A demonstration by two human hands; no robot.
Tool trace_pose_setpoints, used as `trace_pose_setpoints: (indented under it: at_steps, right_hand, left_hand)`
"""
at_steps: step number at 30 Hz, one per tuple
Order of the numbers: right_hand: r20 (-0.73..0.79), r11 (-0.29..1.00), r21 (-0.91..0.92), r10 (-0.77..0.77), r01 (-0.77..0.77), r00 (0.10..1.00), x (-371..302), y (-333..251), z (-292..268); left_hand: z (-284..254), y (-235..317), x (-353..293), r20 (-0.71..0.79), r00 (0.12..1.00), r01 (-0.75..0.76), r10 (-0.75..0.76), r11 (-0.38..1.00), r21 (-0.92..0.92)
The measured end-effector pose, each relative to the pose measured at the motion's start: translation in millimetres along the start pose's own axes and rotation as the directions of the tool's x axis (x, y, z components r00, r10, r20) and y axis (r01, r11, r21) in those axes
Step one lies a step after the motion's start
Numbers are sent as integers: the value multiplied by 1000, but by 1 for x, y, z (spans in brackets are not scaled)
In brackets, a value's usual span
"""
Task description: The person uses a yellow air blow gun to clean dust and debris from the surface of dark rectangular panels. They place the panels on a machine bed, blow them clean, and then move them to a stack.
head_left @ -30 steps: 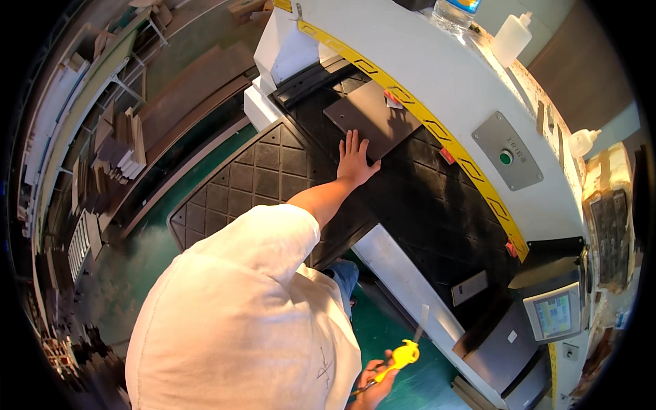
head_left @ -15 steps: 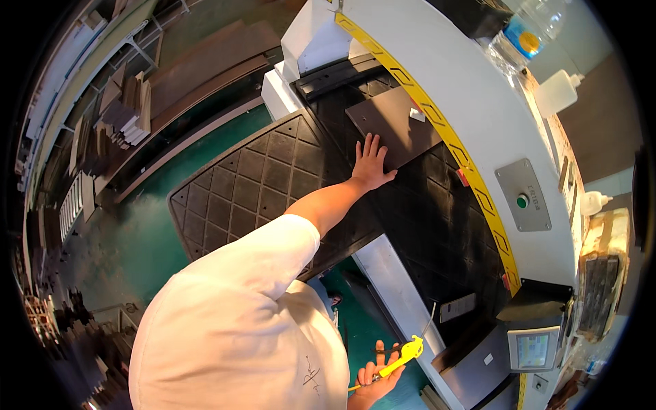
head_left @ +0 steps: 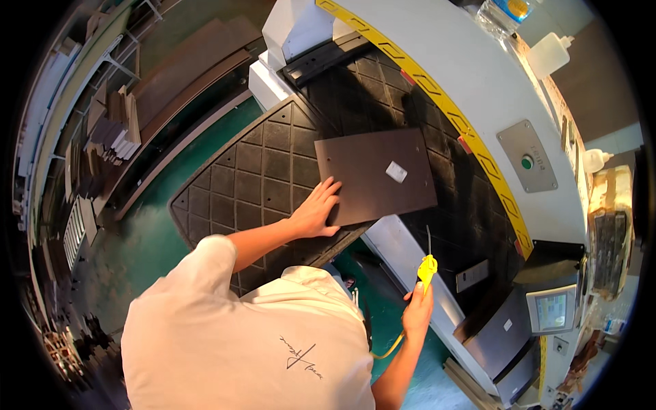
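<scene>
My left hand (head_left: 314, 210) is at the near left corner of a dark brown rectangular panel (head_left: 372, 171), fingers over its left edge and thumb by the near edge. The panel has small holes and a white label. It lies across a ribbed black mat (head_left: 256, 171) and the black machine bed (head_left: 372, 78). Raised to the right, my right hand (head_left: 417, 314) is closed around a yellow air blow gun (head_left: 427, 271). Its thin nozzle points away from me, and a yellow hose (head_left: 391, 348) runs down from the hand.
A white machine housing (head_left: 471, 75) with a yellow strip (head_left: 437, 92) curves along the right. It carries a green button (head_left: 527, 162) and a small screen (head_left: 552, 311). More brown panels (head_left: 495, 335) stand at lower right. Stacked boards (head_left: 123, 126) are at far left.
The brown panel has come toward me and left, along with my left hand, and turned slightly. My right hand has risen with the blow gun, whose nozzle now points more straight away.
</scene>
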State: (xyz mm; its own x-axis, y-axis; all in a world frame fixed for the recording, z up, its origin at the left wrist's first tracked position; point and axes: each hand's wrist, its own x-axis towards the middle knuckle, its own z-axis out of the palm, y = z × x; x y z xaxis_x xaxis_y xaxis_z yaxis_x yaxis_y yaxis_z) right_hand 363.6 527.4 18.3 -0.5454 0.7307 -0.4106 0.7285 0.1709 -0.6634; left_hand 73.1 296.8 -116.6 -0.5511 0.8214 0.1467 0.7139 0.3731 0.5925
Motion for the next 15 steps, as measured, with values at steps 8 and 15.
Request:
trace_pose_setpoints:
  at_steps: [8, 15]
  right_hand:
    - [90, 993, -119, 16, -5, 996, 11, -18, 23]
    - [286, 990, 76, 91, -117, 954, 63, -8, 32]
  left_hand:
    - [-32, 21, -79, 113, 960, 247, -255, 966, 81]
    - [-45, 12, -94, 222, 921, 296, -319, 946, 131]
